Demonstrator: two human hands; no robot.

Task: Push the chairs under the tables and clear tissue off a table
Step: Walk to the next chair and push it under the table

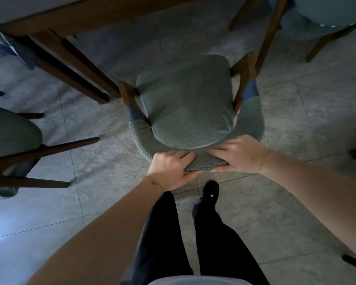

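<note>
Single head cam, wide-angle, pointing steeply down past my arms at the floor (275, 212), close over my hands.

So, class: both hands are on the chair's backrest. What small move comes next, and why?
Probably push forward: the left hand and right hand grip the green fabric-covered wooden chair, whose seat sits outside the brown wooden table.
</note>
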